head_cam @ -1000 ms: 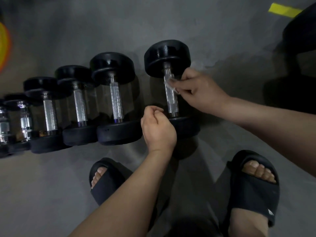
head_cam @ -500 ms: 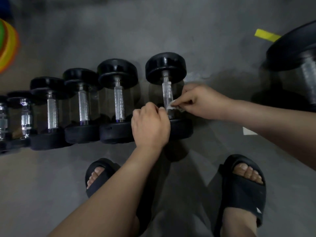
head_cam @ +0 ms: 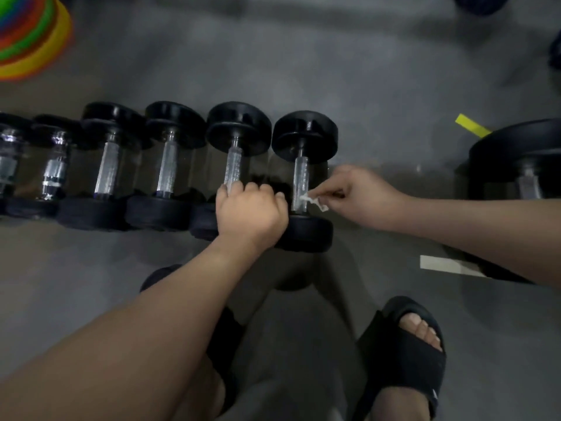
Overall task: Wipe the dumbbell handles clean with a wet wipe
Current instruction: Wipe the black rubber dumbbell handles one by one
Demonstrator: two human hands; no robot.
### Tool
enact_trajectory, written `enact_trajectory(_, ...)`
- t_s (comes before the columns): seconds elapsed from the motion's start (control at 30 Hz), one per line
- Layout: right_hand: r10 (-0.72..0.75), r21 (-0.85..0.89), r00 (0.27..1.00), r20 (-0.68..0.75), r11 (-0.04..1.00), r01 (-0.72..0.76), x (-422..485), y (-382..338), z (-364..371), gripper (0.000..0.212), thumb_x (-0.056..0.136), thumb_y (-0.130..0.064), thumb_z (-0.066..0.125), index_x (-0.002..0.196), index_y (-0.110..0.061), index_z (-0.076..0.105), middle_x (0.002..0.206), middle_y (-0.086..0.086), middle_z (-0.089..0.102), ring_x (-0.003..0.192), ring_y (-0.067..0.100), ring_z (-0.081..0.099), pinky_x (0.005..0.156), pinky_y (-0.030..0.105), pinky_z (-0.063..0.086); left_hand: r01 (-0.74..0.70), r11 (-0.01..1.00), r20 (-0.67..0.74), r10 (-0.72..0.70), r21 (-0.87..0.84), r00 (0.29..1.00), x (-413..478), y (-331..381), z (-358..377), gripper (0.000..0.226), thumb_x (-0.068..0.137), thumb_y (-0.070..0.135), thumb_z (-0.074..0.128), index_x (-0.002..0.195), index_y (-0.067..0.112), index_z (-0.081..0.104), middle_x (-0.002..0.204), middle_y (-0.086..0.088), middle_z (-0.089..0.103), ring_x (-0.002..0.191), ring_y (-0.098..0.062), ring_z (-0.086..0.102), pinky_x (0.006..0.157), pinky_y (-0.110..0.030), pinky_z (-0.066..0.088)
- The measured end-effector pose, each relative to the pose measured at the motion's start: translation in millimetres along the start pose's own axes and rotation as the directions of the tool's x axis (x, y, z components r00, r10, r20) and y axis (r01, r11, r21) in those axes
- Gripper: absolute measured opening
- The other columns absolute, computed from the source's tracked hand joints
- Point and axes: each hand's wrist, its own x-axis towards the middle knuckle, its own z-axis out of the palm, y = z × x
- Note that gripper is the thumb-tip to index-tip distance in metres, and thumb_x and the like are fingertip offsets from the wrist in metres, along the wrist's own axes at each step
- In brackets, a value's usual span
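Note:
Several black dumbbells with silver knurled handles lie in a row on the grey floor. My right hand [head_cam: 358, 196] pinches a small white wet wipe [head_cam: 312, 201] against the lower end of the rightmost dumbbell's handle [head_cam: 300, 180]. My left hand [head_cam: 250, 212] is curled, its knuckles between that dumbbell and the neighbouring dumbbell [head_cam: 233, 168], resting over their near black heads. I cannot make out anything held in the left hand.
A larger dumbbell [head_cam: 522, 165] lies at the right edge. Stacked coloured cones [head_cam: 27, 34] stand at the top left. Yellow tape [head_cam: 470, 124] and a white strip [head_cam: 446, 265] mark the floor. My feet in black slides [head_cam: 406, 350] stand below the row.
My right hand slid the wipe down the handle from near its top to its lower end. My left hand shifted toward the neighbouring dumbbell. The view tilted, showing more floor and the cones.

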Motion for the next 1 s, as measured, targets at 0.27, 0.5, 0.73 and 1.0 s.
enact_trajectory(0.27, -0.167, 0.018, 0.986, 0.023, 0.986, 0.167, 10, 16, 38, 0.022, 0.093, -0.022, 0.071, 0.113, -0.028, 0.077, 0.090, 0.001, 0.058, 0.078, 0.014, 0.058, 0.074, 0.020, 0.041, -0.315, 0.937, 0.041, 0.313, 0.151, 0.949, 10, -15, 6, 0.067, 0.098, 0.043, 0.006, 0.095, 0.016, 0.066, 0.092, -0.008, 0.068, 0.087, -0.037, 0.059, 0.069, -0.039, 0.041)
enact_trajectory(0.5, -0.374, -0.114, 0.926, 0.052, 0.919, 0.377, 28, 33, 38, 0.038, 0.095, -0.039, 0.047, 0.109, -0.019, 0.076, 0.089, 0.006, 0.058, 0.069, 0.016, 0.052, 0.063, 0.020, 0.034, -0.339, 0.923, 0.060, 0.334, 0.185, 0.941, 16, -17, 8, 0.060, 0.100, 0.040, 0.018, 0.080, 0.012, 0.067, 0.078, -0.012, 0.065, 0.075, -0.038, 0.057, 0.060, -0.040, 0.037)
enact_trajectory(0.73, -0.074, 0.050, 0.951, -0.299, 0.994, 0.093, 54, 38, 43, 0.024, 0.095, -0.020, 0.058, 0.112, -0.016, 0.075, 0.095, 0.007, 0.063, 0.082, 0.024, 0.063, 0.075, 0.025, 0.045, -0.320, 0.935, -0.010, 0.325, 0.150, 0.946, 17, -16, 10, 0.054, 0.098, 0.039, 0.028, 0.073, 0.011, 0.066, 0.073, -0.013, 0.063, 0.071, -0.037, 0.057, 0.060, -0.039, 0.041)
enact_trajectory(1.0, -0.075, 0.089, 0.961, -0.268, 0.991, 0.102, 52, 34, 50, 0.019, 0.096, -0.018, 0.055, 0.111, -0.021, 0.067, 0.092, 0.002, 0.059, 0.077, 0.018, 0.057, 0.070, 0.035, 0.048, -0.295, 0.945, 0.007, 0.297, 0.143, 0.955, 17, -14, 8, 0.053, 0.098, 0.041, 0.028, 0.076, 0.012, 0.067, 0.078, -0.010, 0.064, 0.076, -0.037, 0.057, 0.060, -0.038, 0.039)
